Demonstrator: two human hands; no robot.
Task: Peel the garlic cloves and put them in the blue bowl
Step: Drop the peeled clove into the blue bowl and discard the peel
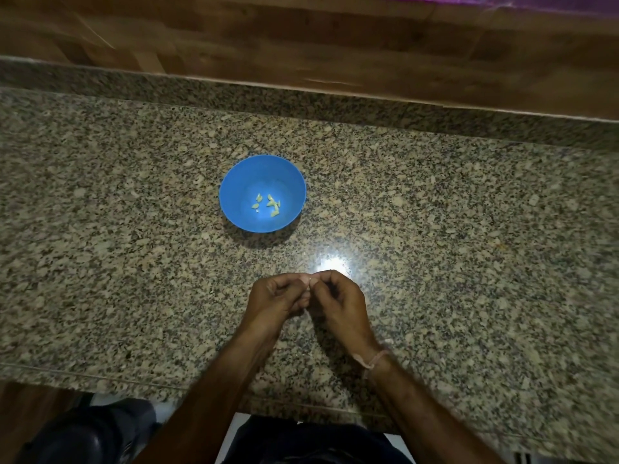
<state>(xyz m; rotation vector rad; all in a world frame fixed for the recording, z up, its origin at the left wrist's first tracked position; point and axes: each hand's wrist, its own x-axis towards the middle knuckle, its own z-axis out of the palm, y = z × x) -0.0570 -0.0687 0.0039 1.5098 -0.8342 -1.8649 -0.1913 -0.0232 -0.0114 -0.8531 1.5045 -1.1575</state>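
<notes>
Clothing (100,433) in dark cloth fills the bottom edge, below the near lip of the speckled granite desk (452,246). Two bare forearms reach up from there over the stone, and a pale thread band (375,358) circles the right wrist.

Both hands meet just above the desk, near its front edge. The left hand (278,296) and the right hand (338,301) are curled, knuckles up, their fingers (298,279) drawn together so the tips touch. Between those tips they pinch a small pale garlic clove (310,284). Most of it is hidden by the fingers, so whether skin remains on it cannot be told.

Just beyond the hands a bright glare of light lies on the polished stone. Farther on, well apart from the hands and slightly to the left, the blue bowl (248,175) stands upright on the desk. Several peeled cloves (268,205), pale yellow-green, lie loose on its bottom.

Behind the bowl the granite rises in a low ledge, and beyond that runs a brown wooden panel (301,38). A strip of purple material (502,0) shows at the top right corner.
</notes>
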